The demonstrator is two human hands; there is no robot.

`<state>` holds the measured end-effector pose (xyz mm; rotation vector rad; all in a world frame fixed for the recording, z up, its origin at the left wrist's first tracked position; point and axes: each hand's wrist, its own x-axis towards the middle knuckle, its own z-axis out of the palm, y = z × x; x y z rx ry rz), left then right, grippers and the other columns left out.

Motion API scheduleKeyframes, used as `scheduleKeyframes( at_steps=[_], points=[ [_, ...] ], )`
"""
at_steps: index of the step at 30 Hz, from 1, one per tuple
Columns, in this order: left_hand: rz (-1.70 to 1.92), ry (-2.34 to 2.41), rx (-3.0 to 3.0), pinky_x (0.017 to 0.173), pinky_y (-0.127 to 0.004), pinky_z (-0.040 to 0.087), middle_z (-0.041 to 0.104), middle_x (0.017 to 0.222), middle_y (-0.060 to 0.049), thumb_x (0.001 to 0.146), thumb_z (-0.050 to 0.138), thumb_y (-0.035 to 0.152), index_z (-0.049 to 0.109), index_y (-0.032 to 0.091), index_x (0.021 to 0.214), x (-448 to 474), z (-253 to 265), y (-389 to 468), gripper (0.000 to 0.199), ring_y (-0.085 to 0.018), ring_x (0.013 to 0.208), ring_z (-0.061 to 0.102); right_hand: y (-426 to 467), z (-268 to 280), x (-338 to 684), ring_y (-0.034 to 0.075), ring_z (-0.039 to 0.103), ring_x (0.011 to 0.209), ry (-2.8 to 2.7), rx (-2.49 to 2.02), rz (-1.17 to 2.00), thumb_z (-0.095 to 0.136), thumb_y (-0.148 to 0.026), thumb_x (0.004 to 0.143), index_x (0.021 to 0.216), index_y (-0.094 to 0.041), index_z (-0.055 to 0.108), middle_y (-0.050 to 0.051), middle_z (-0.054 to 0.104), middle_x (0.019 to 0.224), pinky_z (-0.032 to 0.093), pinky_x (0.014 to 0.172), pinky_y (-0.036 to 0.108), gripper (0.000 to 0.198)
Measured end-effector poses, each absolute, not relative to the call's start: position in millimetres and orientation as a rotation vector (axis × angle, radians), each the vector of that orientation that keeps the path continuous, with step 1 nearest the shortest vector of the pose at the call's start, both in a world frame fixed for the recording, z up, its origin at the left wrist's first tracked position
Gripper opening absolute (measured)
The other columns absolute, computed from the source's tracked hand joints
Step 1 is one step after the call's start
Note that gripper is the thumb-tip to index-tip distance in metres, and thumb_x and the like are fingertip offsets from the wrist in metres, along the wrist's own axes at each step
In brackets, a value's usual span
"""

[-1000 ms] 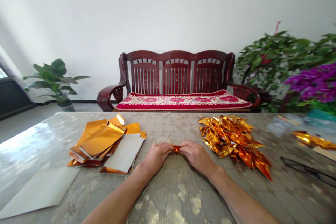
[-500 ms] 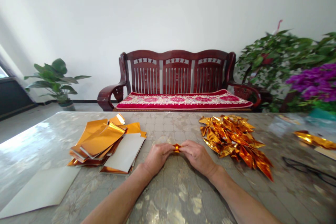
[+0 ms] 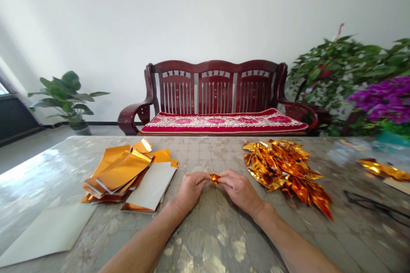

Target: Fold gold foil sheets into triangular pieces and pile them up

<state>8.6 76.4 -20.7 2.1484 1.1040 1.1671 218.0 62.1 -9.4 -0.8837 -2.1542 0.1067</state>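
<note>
Between my hands, over the middle of the table, is a small piece of folded gold foil paper (image 3: pixel 214 178). My left hand (image 3: pixel 192 187) pinches its left end and my right hand (image 3: pixel 236 187) pinches the other. Most of the piece is hidden by my fingers. To the left lies a loose stack of gold foil sheets (image 3: pixel 123 168), some with the white back up. On the right sits a heap of folded gold foil pieces (image 3: pixel 283 166), pointed and shiny.
A pale sheet (image 3: pixel 48 230) lies at the table's front left. Black-framed glasses (image 3: pixel 376 205), another gold foil item (image 3: pixel 382 169) and clear plastic (image 3: pixel 347 150) are at the right. Beyond the patterned table (image 3: pixel 205 226) stands a wooden bench (image 3: pixel 216 89) with a red cover.
The foil piece between my fingertips has changed shape slightly, its middle point now flatter and lower. Both hands stay in nearly the same place.
</note>
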Motion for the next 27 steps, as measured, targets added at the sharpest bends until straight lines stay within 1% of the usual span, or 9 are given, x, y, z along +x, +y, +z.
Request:
scheduleKeyframes(
  at_steps=[5, 9, 12, 16, 20, 23, 27],
  points=[
    [1.120, 1.054, 2.178, 0.080, -0.022, 0.053, 0.078, 0.091, 0.000, 0.088, 0.060, 0.013, 0.076, 0.024, 0.095, 7.8, -17.7, 74.8, 0.021, -0.014, 0.085, 0.071, 61.0, -11.2, 217.8, 0.016, 0.067, 0.086, -2.166, -0.885, 0.127, 0.059, -0.013, 0.091, 0.098, -0.021, 0.075, 0.005, 0.071, 0.095, 0.054, 0.078, 0.025, 0.019],
    [1.068, 1.027, 2.209, 0.079, -0.022, 0.052, 0.078, 0.094, 0.001, 0.089, 0.061, 0.017, 0.075, 0.026, 0.098, 7.7, -15.5, 72.8, 0.019, -0.014, 0.086, 0.071, 59.3, -12.7, 215.3, 0.015, 0.067, 0.085, -2.145, -0.879, 0.183, 0.061, -0.015, 0.090, 0.096, -0.022, 0.075, 0.004, 0.071, 0.092, 0.053, 0.076, 0.024, 0.017],
    [1.070, 1.054, 2.235, 0.076, -0.021, 0.051, 0.077, 0.090, 0.001, 0.089, 0.060, 0.017, 0.075, 0.024, 0.093, 8.0, -15.4, 71.6, 0.017, -0.013, 0.082, 0.070, 58.5, -13.2, 212.7, 0.015, 0.067, 0.084, -2.118, -0.881, 0.209, 0.061, -0.015, 0.090, 0.094, -0.023, 0.075, 0.003, 0.071, 0.091, 0.053, 0.074, 0.024, 0.016],
    [1.140, 1.160, 2.227, 0.073, -0.020, 0.050, 0.075, 0.082, 0.001, 0.088, 0.061, 0.014, 0.073, 0.021, 0.085, 8.9, -14.8, 70.3, 0.015, -0.013, 0.077, 0.068, 59.0, -13.4, 211.8, 0.015, 0.067, 0.086, -2.067, -0.909, 0.223, 0.060, -0.012, 0.090, 0.095, -0.022, 0.074, 0.003, 0.071, 0.093, 0.053, 0.078, 0.025, 0.018],
    [1.156, 1.153, 2.221, 0.074, -0.021, 0.049, 0.074, 0.083, 0.001, 0.086, 0.060, 0.011, 0.072, 0.021, 0.085, 9.6, -13.2, 70.1, 0.016, -0.013, 0.078, 0.067, 59.4, -13.2, 212.6, 0.016, 0.067, 0.086, -2.094, -0.949, 0.206, 0.060, -0.014, 0.090, 0.094, -0.022, 0.074, 0.004, 0.071, 0.093, 0.053, 0.077, 0.026, 0.016],
    [1.109, 1.082, 2.268, 0.076, -0.021, 0.049, 0.073, 0.085, 0.001, 0.087, 0.061, 0.012, 0.071, 0.022, 0.087, 9.2, -13.6, 70.8, 0.013, -0.013, 0.081, 0.066, 59.2, -13.1, 212.5, 0.016, 0.066, 0.083, -2.116, -0.972, 0.171, 0.061, -0.018, 0.090, 0.092, -0.022, 0.074, 0.004, 0.070, 0.091, 0.053, 0.075, 0.025, 0.013],
    [1.123, 1.127, 2.313, 0.073, -0.021, 0.048, 0.071, 0.081, 0.001, 0.089, 0.059, 0.014, 0.071, 0.022, 0.085, 9.2, -15.3, 70.2, 0.015, -0.013, 0.077, 0.065, 58.7, -12.3, 211.6, 0.015, 0.065, 0.081, -2.092, -0.975, 0.150, 0.059, -0.018, 0.092, 0.088, -0.022, 0.073, 0.004, 0.069, 0.087, 0.052, 0.074, 0.025, 0.015]
  ],
)
